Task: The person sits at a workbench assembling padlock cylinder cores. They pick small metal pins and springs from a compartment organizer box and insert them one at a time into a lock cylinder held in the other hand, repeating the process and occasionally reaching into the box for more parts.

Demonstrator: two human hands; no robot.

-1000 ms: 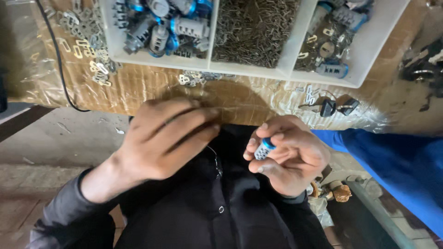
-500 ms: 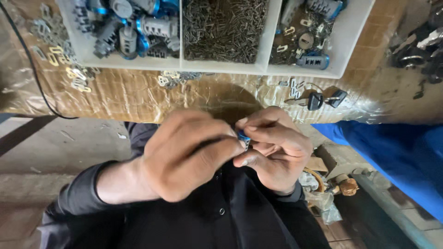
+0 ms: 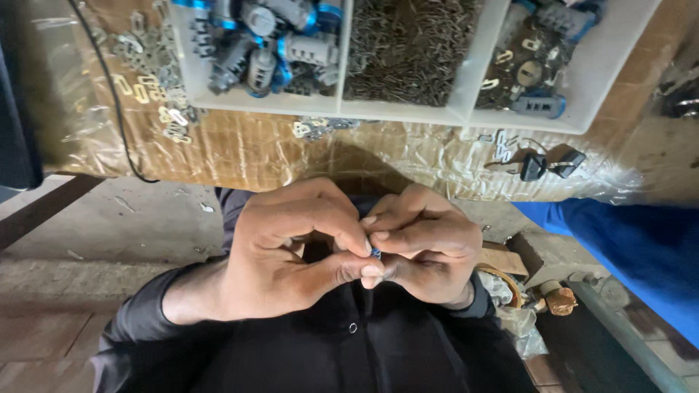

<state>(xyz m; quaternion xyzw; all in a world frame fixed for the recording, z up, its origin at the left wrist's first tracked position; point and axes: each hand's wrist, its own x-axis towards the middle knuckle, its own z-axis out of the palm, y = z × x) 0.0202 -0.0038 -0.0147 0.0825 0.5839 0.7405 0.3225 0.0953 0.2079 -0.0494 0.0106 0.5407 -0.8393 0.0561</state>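
Pinching together at the centre of the view, the left hand [image 3: 291, 251] and the right hand [image 3: 426, 251] meet fingertip to fingertip over the person's dark shirt front. Between them sits a small blue part [image 3: 376, 252], only a sliver of it showing; both grips are closed tight on it, thumbs and forefingers pressed against it (its shape is too hidden to tell).

At twelve o'clock from the hands lies a desk covered in crinkled clear plastic sheeting [image 3: 240, 149], and on it a white divided plastic tray [image 3: 466, 113]. Its left compartment holds grey and blue cylindrical lock bodies [image 3: 266, 44], the middle one a heap of tiny dark metal pins [image 3: 408, 47], the right one more grey and blue pieces. Small metal plates [image 3: 156, 80] lie scattered at ten o'clock beside a thin black cable [image 3: 116, 116]. Two black-headed keys [image 3: 550, 164] rest at two o'clock, near a blue sleeve [image 3: 626, 240] at three o'clock.
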